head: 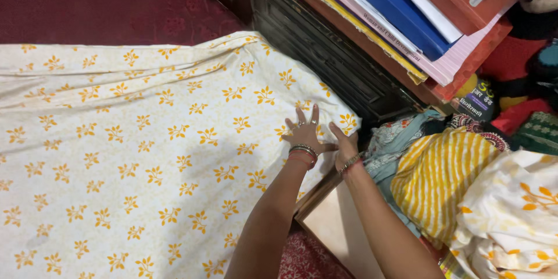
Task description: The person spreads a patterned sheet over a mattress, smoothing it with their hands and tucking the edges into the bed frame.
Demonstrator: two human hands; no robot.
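Note:
A white bedsheet with yellow-orange leaf print covers a mattress and fills the left of the head view. My left hand lies flat on the sheet near its right corner, fingers spread, bangles on the wrist. My right hand sits just to its right at the corner's edge, fingers curled down over the sheet's fold, so its grip is partly hidden. Both forearms reach up from the bottom middle.
A dark carved wooden headboard runs diagonally past the corner. A stack of books and folders rests on it. Piled clothes, a yellow striped cloth and a stuffed toy lie at right. A maroon carpet shows beyond.

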